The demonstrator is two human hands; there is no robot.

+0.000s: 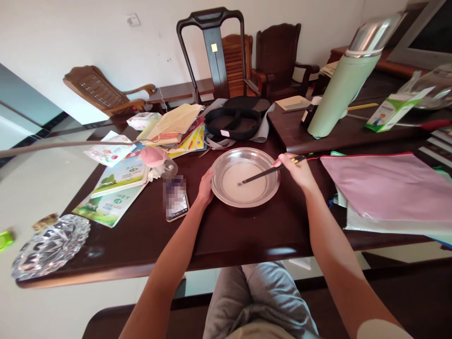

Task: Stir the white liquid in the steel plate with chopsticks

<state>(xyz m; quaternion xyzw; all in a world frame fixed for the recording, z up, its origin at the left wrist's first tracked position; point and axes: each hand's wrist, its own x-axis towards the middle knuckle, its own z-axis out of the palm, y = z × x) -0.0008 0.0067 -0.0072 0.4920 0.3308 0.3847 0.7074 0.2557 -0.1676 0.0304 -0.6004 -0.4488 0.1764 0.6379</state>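
A round metal bowl (226, 195) with white liquid or paste in it sits on the dark wooden table (226, 235) in front of me. My left hand (205, 186) grips the bowl's left rim, fingers closed on it. My right hand (296, 168) is closed on a pair of dark chopsticks (263, 173), whose tips rest in the white contents near the bowl's middle.
A phone (175, 197) lies left of the bowl, beside booklets (116, 188) and a pink object (155, 156). A glass dish (49, 245) sits far left. Behind are a black tray (235, 121), a green thermos (344, 80) and chairs. Pink folders (388, 186) lie right.
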